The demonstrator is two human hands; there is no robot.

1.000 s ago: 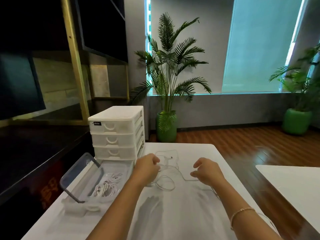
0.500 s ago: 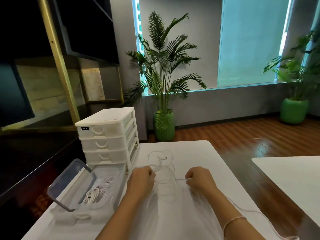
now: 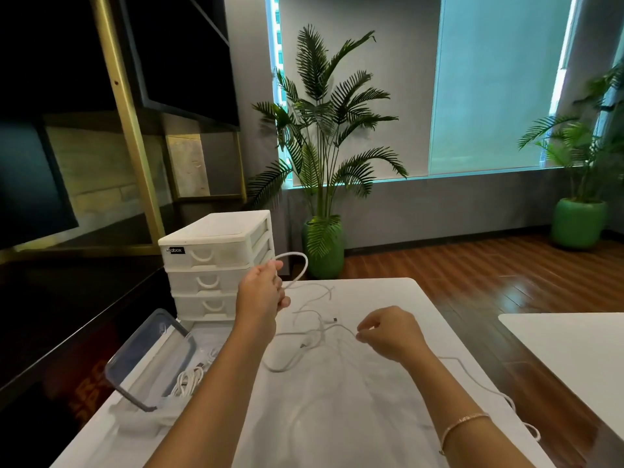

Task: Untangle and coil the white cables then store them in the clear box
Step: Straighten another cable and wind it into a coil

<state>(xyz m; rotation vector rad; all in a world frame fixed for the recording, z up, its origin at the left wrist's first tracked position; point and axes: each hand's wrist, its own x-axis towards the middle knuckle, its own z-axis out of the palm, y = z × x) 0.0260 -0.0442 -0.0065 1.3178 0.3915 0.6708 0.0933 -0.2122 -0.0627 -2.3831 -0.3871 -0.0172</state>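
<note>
Two hands over a white table [image 3: 388,417], placed here against the drawer unit [image 3: 216,265]. In front of that unit, at the table's left edge: clear box [image 3: 148,396], lid [image 3: 152,356] propped up, coiled white cables [image 3: 189,380] inside. Just right of the unit: left hand [image 3: 261,295], raised, fingers closed on a cable loop [image 3: 297,265]. Further right, flat on the table: loose tangled cables [image 3: 317,332]. Right again: right hand [image 3: 391,332], pinching one strand. Behind the unit: potted palm [image 3: 324,146].
</note>
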